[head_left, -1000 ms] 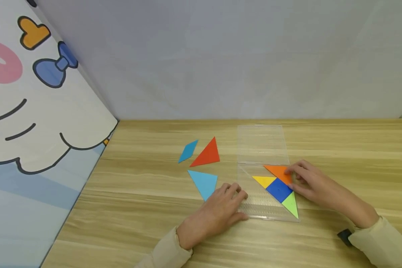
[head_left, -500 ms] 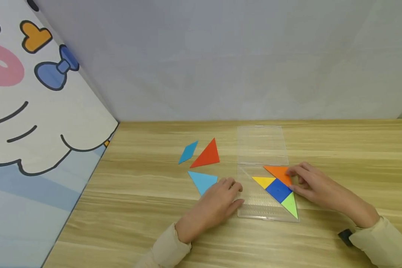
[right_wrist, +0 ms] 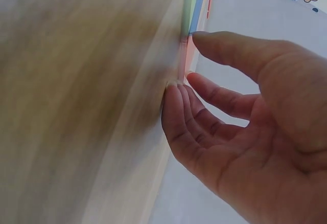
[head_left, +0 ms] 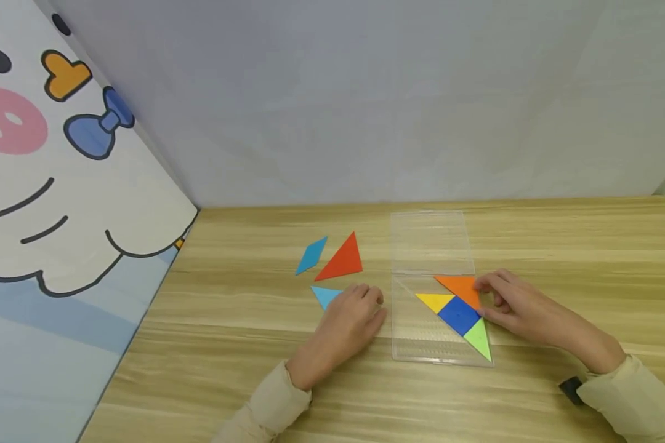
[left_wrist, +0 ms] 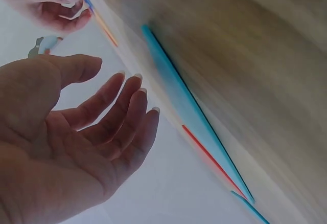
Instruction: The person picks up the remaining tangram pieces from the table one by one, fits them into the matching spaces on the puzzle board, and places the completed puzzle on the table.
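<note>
Relaxed and empty, my left hand [head_left: 346, 323] is over the light blue triangle [head_left: 322, 295], hiding much of it in the head view. In the left wrist view that triangle [left_wrist: 189, 106] lies flat beyond the fingertips. My right hand [head_left: 523, 311] touches the outer edge of the orange triangle [head_left: 460, 289] with thumb and index fingertips, which stay apart. That piece lies in a clear plastic tray [head_left: 415, 344] together with a yellow triangle [head_left: 434, 301], a blue square [head_left: 459, 315] and a green triangle [head_left: 479, 339], edges meeting.
A red triangle [head_left: 345, 261] and a blue parallelogram [head_left: 311, 255] lie left of the tray on the wooden table [head_left: 221, 344]. Behind the tray is a clear flat panel [head_left: 429, 243]. A cartoon-printed panel [head_left: 116, 215] stands at the left, a pale wall [head_left: 393, 111] behind.
My left hand has moved from the tray's left edge leftward and away from me, over the light blue triangle. The right hand stays at the orange triangle. The head view has shifted slightly.
</note>
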`<state>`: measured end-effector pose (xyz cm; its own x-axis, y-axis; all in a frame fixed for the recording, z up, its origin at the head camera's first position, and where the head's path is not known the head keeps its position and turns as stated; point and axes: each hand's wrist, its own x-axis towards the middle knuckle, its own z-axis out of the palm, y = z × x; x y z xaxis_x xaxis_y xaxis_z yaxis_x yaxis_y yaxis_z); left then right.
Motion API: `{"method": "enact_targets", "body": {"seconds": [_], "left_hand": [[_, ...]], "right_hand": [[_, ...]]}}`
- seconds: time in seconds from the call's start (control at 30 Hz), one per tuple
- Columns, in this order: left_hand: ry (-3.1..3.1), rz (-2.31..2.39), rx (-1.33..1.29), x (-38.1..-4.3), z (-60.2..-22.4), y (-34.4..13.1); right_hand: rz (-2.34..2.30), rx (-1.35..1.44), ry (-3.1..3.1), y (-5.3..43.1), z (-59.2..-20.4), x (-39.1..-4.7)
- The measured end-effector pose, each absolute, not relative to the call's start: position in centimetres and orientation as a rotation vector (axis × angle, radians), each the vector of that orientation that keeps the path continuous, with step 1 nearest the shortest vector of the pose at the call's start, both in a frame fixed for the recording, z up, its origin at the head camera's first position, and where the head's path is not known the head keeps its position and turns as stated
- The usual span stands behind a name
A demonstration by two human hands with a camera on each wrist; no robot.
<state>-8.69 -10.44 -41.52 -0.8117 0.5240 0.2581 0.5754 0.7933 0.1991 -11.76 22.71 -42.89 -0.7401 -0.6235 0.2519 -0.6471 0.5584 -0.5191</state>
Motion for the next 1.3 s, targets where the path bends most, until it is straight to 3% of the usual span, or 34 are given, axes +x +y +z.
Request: {"method": "enact_targets", "body": {"seconds": [0.9,1.3], "left_hand": [[-2.757,-0.565,-0.618,-12.0,-41.8,-13.8],[-2.788,-0.429,-0.450,-13.4,-41.7,-15.0]], "right_hand": [[1.008,1.108,-2.766,22.7,-43.2,-11.5],[1.024,1.046,-2.820,22.6,-43.2,-11.1]]}}
